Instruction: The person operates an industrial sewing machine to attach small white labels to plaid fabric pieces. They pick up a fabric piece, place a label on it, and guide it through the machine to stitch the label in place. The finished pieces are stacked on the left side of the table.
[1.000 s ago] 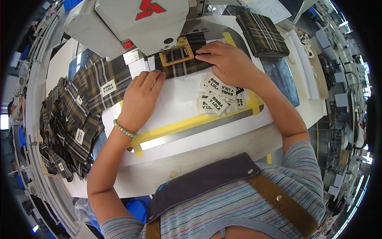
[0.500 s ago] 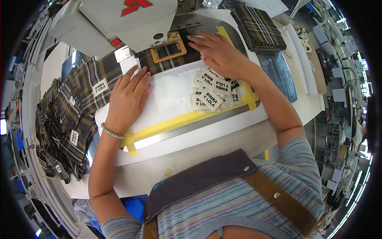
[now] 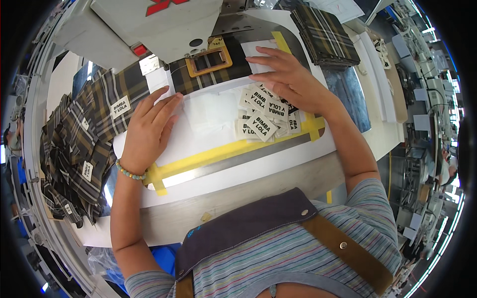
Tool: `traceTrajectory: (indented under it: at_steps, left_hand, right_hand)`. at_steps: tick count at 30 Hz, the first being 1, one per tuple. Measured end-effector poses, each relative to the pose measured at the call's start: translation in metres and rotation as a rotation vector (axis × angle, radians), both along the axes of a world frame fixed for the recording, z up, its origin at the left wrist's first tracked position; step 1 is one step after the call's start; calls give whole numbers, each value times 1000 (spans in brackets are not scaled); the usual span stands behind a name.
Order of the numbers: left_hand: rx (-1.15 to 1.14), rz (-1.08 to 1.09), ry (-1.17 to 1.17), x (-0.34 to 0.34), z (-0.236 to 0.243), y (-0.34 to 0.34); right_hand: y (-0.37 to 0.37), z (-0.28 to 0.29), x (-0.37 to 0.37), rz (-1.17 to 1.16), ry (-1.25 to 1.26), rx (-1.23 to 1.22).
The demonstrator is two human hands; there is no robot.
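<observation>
- Pale worktable [image 3: 268, 184] runs nearest the wearer, on the near side of the yellow frame [image 3: 212, 70], which is the landmark for all below.
- Yellow tape [image 3: 208, 153] plus white sheet [image 3: 194, 136]: between table edge and frame.
- Loose heap of white fabric labels [image 3: 263, 111], dark print: near side of frame, offset right.
- Left hand [image 3: 148, 131]: left of frame, near side. Palm down, fingers long and close together, nothing clamped. Tips by the white strip [image 3: 160, 80] at the cloth's left end; can't tell if they press down.
- Right hand [image 3: 293, 82]: right of frame. Fingers fanned apart, grip empty, fingertips just beside the cloth's right end; contact not readable.
- Dark plaid cloth [image 3: 181, 74]: lies flat under the frame, shows inside its window and sticks out both sides.
- Crumpled plaid pieces [image 3: 102, 131], several with labels on: left of frame, well apart.
- White machine head [image 3: 154, 30], red button [image 3: 140, 50]: over and left of frame, far side.
- Neat plaid stack [image 3: 325, 37]: right of frame, far side.
- Workshop benches [image 3: 422, 124]: far right of frame, small and warped.
</observation>
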State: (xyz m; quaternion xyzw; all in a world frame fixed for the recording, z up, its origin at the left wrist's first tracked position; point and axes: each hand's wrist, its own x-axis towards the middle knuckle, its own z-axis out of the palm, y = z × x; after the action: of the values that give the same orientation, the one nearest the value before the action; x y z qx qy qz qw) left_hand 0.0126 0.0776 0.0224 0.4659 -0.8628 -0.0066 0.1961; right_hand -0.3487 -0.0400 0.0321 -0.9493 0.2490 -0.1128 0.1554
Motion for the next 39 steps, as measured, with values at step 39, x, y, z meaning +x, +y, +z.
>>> traceTrajectory:
  at_steps: [39]
  left_hand:
    - [-37,-1,171,-4,7,-1]
  right_hand:
    - [1,-5,4,-30,-74,-70]
